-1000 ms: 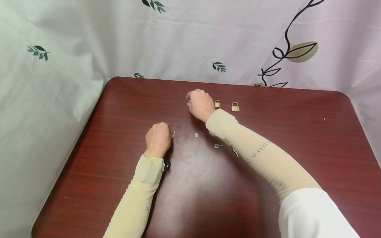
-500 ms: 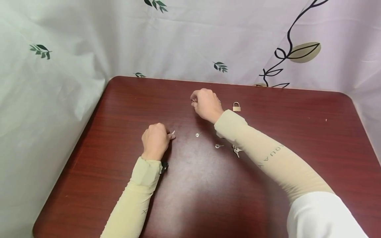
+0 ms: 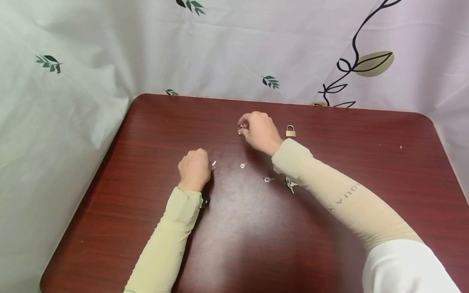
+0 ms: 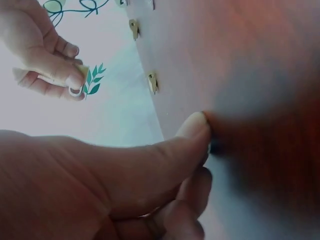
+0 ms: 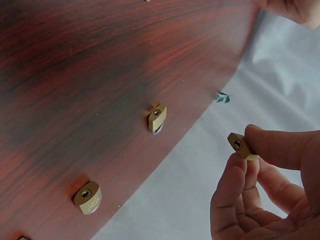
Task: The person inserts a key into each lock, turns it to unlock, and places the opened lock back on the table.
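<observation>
My left hand (image 3: 194,169) pinches a small silver key (image 3: 214,163) between thumb and finger, low over the table; in the left wrist view the thumb (image 4: 192,127) covers most of it. Farther back, my right hand (image 3: 261,130) pinches a small brass padlock (image 5: 241,146) by its body, its keyhole towards the right wrist camera. The silver shackle of that padlock (image 4: 75,91) shows below the thumb in the left wrist view. To the right of this hand a larger brass padlock (image 3: 290,131) rests on the table. Another padlock (image 5: 157,117) appears in the right wrist view.
Two single keys, a nearer key (image 3: 268,179) and a farther key (image 3: 243,165), lie on the dark red table (image 3: 234,252). A bunch of keys (image 3: 291,184) is close to the right sleeve. A patterned white curtain (image 3: 220,49) hangs behind the table.
My right hand has shifted right and slightly nearer, bringing its padlock into clearer view and covering the small padlock seen earlier behind it. The left hand keeps nearly the same place with the key.
</observation>
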